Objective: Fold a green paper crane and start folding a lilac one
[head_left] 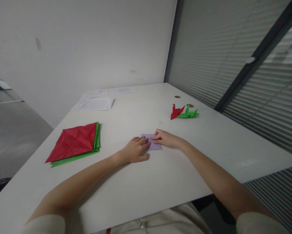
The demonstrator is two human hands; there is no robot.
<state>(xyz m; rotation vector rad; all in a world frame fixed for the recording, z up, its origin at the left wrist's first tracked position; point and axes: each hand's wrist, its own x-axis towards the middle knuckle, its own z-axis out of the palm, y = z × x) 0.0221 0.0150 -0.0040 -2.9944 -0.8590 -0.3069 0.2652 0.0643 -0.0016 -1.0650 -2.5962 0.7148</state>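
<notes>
A small folded sheet of purple origami paper [156, 147] lies on the white table, partly covered by my fingers. My left hand [135, 150] rests flat with its fingers spread, the fingertips pressing on the paper's left part and the thumb on the tabletop. From the right, my right hand [165, 138] has thumb and forefinger closed together at the upper right of the paper, apparently pinching a layer of it. The exact fold under the fingers is hidden.
A stack of creased red and green paper [75, 139] lies at the left. Two folded paper cranes, one red [176, 112] and one green [188, 113], stand at the back right near two holes in the tabletop. Printed sheets [94, 104] lie at the far left, before the wall.
</notes>
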